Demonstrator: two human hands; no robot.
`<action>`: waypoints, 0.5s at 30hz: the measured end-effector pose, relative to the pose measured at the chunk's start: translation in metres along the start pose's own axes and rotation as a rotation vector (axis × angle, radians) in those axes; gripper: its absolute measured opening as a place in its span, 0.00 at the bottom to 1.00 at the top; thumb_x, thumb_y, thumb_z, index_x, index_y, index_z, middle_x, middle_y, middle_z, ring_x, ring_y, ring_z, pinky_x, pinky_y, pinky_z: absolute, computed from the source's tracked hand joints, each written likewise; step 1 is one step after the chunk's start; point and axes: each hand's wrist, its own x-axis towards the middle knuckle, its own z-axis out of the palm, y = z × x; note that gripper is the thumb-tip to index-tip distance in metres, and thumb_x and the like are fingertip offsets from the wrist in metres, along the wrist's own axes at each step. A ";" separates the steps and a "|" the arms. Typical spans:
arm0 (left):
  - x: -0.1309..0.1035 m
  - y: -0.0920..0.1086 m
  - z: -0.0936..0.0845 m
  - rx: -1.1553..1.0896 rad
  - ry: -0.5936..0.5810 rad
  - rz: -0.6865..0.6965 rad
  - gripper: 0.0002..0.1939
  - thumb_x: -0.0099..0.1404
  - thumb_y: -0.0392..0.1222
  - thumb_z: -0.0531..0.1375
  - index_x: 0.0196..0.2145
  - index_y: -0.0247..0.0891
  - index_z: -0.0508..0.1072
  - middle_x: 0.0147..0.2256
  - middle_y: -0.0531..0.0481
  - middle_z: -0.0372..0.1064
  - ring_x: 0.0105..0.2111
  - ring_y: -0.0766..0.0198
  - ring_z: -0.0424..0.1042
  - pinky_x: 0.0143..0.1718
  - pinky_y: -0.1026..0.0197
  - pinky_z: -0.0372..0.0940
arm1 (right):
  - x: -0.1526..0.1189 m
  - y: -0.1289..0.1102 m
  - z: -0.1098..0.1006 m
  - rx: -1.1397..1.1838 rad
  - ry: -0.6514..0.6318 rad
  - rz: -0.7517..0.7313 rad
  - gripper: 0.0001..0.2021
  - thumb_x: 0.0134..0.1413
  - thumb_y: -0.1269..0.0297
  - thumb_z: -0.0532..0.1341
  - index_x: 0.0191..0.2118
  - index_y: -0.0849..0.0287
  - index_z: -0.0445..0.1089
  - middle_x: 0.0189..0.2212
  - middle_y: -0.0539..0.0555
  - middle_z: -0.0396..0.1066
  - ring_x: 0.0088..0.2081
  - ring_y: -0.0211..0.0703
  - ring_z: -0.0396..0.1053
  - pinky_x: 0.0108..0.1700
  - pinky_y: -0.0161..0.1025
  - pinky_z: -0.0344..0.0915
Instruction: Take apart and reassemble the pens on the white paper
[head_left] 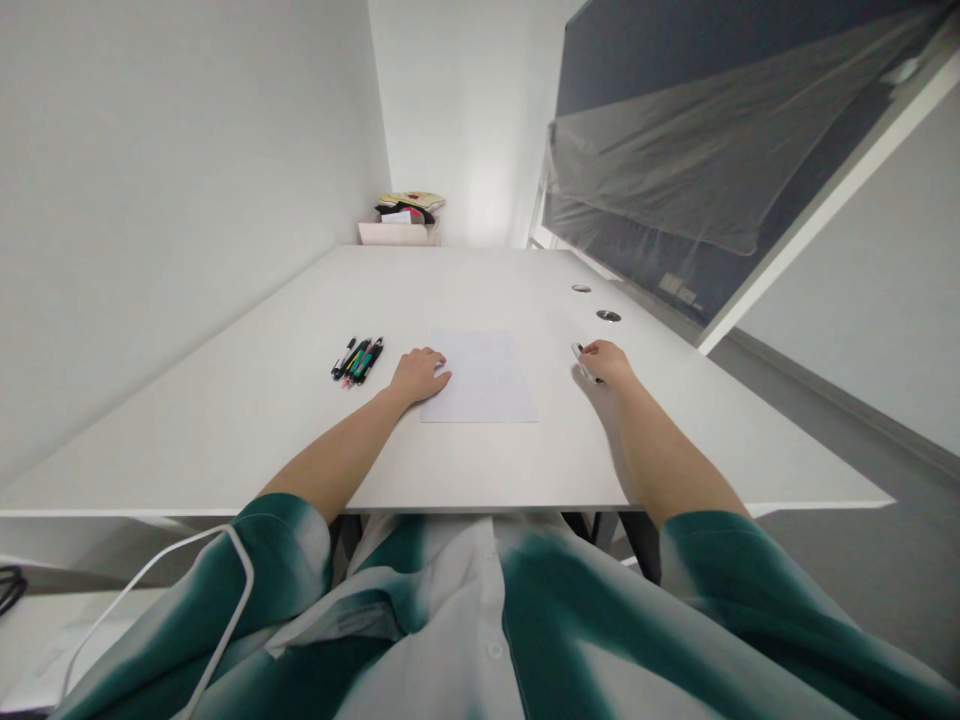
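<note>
Head view shows white rectangular paper [487, 380] lying flat, left hand [420, 376] touching.

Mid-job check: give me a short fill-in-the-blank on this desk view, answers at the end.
The left hand touches the ____ edge of the paper.
The right hand holds a pen.
Of the two hands, the pile of pens lies nearer the ____ one.
The table is ____ in color.

Missing words: left; left; white.
</note>
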 end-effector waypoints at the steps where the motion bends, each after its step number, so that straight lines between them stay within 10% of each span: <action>1: 0.000 0.000 0.000 0.001 -0.002 -0.001 0.19 0.66 0.51 0.53 0.49 0.41 0.73 0.52 0.45 0.71 0.51 0.52 0.68 0.53 0.52 0.62 | 0.000 0.000 0.000 0.000 0.008 -0.003 0.12 0.49 0.69 0.62 0.41 0.60 0.75 0.39 0.57 0.76 0.38 0.44 0.72 0.38 0.36 0.65; 15: 0.000 0.000 0.000 -0.011 -0.007 -0.007 0.18 0.66 0.51 0.53 0.49 0.42 0.73 0.51 0.45 0.71 0.52 0.51 0.67 0.53 0.50 0.61 | 0.000 0.001 0.000 0.028 0.024 0.010 0.13 0.49 0.67 0.62 0.42 0.61 0.75 0.39 0.61 0.76 0.39 0.49 0.73 0.40 0.40 0.66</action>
